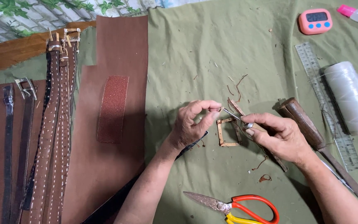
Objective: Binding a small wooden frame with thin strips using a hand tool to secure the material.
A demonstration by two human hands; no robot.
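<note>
1. The snips (236,118) lie slantwise between both hands, tips up-left, over the square leather frame (228,132) on the green tabletop (212,49).
2. The right hand (276,137) is closed round the snips' lower end.
3. The left hand (193,122) pinches thumb to forefinger at the tips; what it nips, perhaps a thread, is too small to tell.

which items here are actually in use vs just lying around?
In use:
left hand pinching thread
right hand holding small metal snips
little leather frame

Lying about:
scissors
belts
sandpaper strip
timer
ruler
thread spool
wooden-handled tool
</note>
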